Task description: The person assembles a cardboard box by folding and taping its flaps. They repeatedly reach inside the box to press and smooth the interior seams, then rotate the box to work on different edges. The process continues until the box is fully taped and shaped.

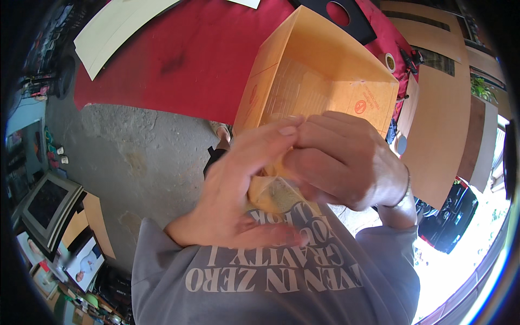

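Note:
In front of my chest, my right hand (346, 162) is closed, its fingers curled and its thumb pressed inward. Beneath it shows a yellowish, partly see-through thing (265, 196) with a clear film edge, like a roll of tape; my right hand appears to grip it. My left hand (230, 184) is slightly blurred. Its fingers stretch up to the right hand's knuckles, and its thumb stands well apart below the roll. The hands hide part of the roll. Just beyond them an open orange-brown cardboard box (319, 65) with red printed marks rests on the red-covered table.
The table's red cover (200, 59) bears a cream sheet (119, 32) at left and a black panel with a round hole (357, 19) behind the box. A smaller tape roll (390, 62) lies right of the box. Large brown boards (436, 119) stand farther right.

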### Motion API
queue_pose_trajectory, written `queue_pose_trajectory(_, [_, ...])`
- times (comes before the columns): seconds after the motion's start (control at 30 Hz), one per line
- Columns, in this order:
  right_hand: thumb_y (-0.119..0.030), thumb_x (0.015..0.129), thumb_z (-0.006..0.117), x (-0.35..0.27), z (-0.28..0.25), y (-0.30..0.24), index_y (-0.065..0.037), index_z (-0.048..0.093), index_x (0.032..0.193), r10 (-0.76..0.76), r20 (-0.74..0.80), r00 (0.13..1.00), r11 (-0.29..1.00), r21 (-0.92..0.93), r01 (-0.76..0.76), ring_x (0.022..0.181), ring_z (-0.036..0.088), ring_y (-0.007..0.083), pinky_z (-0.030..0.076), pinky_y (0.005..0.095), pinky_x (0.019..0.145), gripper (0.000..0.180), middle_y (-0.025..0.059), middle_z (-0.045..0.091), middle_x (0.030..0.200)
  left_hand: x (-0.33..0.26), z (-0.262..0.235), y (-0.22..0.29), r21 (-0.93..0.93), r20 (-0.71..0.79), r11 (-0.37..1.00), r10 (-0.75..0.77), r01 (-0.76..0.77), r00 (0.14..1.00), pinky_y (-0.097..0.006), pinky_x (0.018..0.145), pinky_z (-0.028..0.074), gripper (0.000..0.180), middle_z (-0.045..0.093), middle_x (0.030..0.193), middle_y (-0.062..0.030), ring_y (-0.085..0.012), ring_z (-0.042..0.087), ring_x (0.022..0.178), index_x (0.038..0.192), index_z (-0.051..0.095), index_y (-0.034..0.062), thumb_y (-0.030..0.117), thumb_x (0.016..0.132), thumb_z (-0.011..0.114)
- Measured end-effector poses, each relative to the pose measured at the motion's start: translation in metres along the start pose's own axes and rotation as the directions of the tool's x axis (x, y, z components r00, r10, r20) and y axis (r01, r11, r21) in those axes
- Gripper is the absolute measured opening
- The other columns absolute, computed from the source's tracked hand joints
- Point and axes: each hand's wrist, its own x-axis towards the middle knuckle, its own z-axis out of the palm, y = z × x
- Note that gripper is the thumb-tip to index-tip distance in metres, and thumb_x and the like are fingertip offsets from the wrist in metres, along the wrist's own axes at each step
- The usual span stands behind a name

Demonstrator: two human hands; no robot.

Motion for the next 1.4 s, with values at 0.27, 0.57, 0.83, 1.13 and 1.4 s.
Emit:
queue_pose_trajectory(0.27, [-0.023, 0.099, 0.066, -0.047, 0.017, 0.051, -0.001, 0.067, 0.095, 0.59, -0.05, 0.806, 0.798, 0.187, -0.573, 0.067, 0.064, 0.0338, 0.051, 0.0433, 0.064, 0.022, 0.0137, 0.068, 0.081, -0.016, -0.035, -0.031, -0.04, -0.18, 0.998, 0.049, -0.058, 0.983, -0.031, 0.064, 0.039, 0.024, 0.06, 0.084, -0.009, -0.0168, 0.052, 0.071, 0.091, 0.061, -0.0001, 0.02, 0.096, 0.073])
queue_pose_trajectory(0.57, [-0.053, 0.077, 0.081, -0.146, 0.187, 0.211, -0.002, 0.073, 0.094, 0.661, 0.637, 0.396, 0.75, -0.558, -0.355, 0.093, 0.072, 0.0341, 0.057, 0.0447, 0.079, 0.055, 0.0142, 0.073, 0.094, -0.054, -0.053, -0.075, 0.2, -0.114, 0.932, -0.282, 0.301, 0.952, -0.028, 0.054, 0.033, 0.05, 0.051, 0.075, -0.0021, -0.0119, 0.042, 0.062, 0.079, 0.053, 0.0036, 0.03, 0.073, 0.094])
queue_pose_trajectory(0.83, [-0.057, 0.068, 0.087, -0.175, 0.231, 0.221, -0.003, 0.073, 0.096, 0.757, 0.503, 0.416, 0.653, -0.586, -0.479, 0.095, 0.073, 0.0302, 0.058, 0.0416, 0.078, 0.062, 0.0124, 0.074, 0.096, -0.061, -0.03, -0.092, 0.302, -0.06, 0.87, -0.391, 0.39, 0.918, -0.027, 0.052, 0.036, 0.05, 0.051, 0.073, -0.0012, -0.0102, 0.043, 0.061, 0.079, 0.054, 0.0047, 0.025, 0.067, 0.097])
queue_pose_trajectory(1.13, [-0.045, 0.087, 0.075, -0.193, 0.227, 0.226, 0.0, 0.068, 0.106, 0.755, 0.497, 0.428, 0.656, -0.554, -0.513, 0.099, 0.072, 0.0346, 0.058, 0.0438, 0.083, 0.049, 0.0181, 0.072, 0.101, -0.057, -0.032, -0.104, 0.249, -0.004, 0.891, -0.391, 0.379, 0.92, -0.026, 0.051, 0.029, 0.053, 0.044, 0.07, 0.0002, -0.0087, 0.036, 0.059, 0.074, 0.046, 0.0075, 0.022, 0.067, 0.096])
queue_pose_trajectory(1.4, [-0.04, 0.084, 0.079, -0.185, 0.223, 0.228, -0.001, 0.07, 0.103, 0.771, 0.491, 0.405, 0.623, -0.454, -0.637, 0.103, 0.071, 0.0357, 0.056, 0.0455, 0.086, 0.044, 0.0181, 0.071, 0.106, -0.06, -0.033, -0.106, 0.214, -0.011, 0.888, -0.416, 0.408, 0.909, -0.027, 0.051, 0.027, 0.054, 0.042, 0.069, -0.0002, -0.0093, 0.035, 0.059, 0.074, 0.044, 0.0084, 0.023, 0.068, 0.096])
